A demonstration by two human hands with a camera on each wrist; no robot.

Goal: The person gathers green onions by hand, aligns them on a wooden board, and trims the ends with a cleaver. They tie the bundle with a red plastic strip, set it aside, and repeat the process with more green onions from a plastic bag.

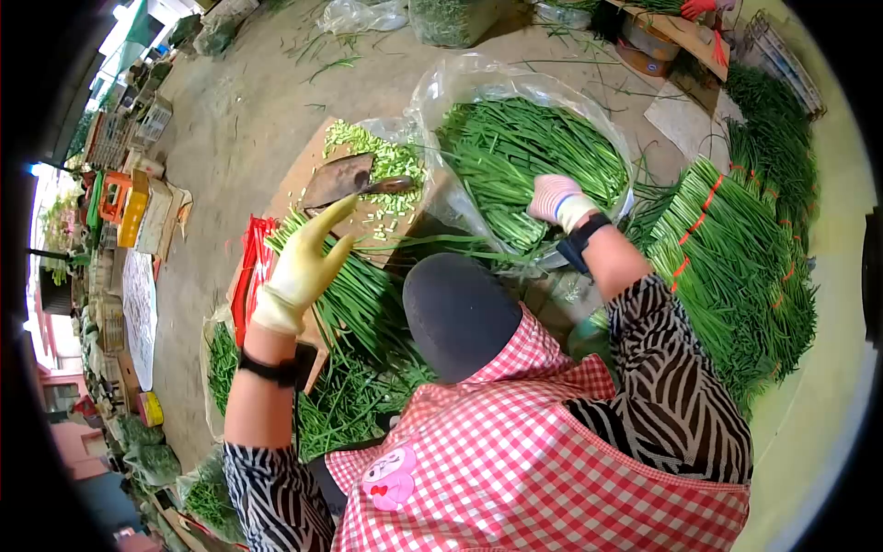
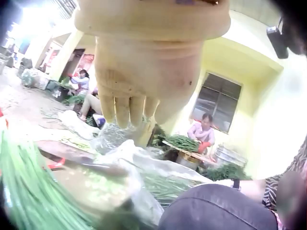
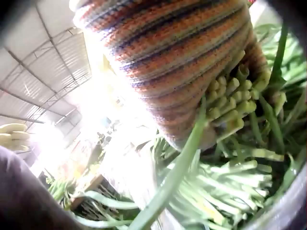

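My left hand (image 1: 292, 281), in a cream rubber glove, is raised with its fingers straight and nothing in it. Below and beside it lies a pile of loose garlic chives (image 1: 363, 308). My right hand (image 1: 558, 200), in a striped knit glove, grips a bunch of garlic chives (image 3: 230, 98), whose cut stem ends stick out of the fist in the right wrist view. Under that hand, more chives (image 1: 543, 138) fill a container lined with clear plastic (image 1: 432, 101). A broad-bladed cleaver (image 1: 338, 182) with a dark handle rests on a board (image 1: 296, 175) among chopped stem ends (image 1: 395, 158).
Red plastic strips (image 1: 250, 281) hang at the board's left edge. Tied chive bundles (image 1: 727, 248) are stacked at the right, by the wall. My knee (image 1: 460, 317) sits between the hands. Other people (image 2: 204, 132) work farther off in the left wrist view.
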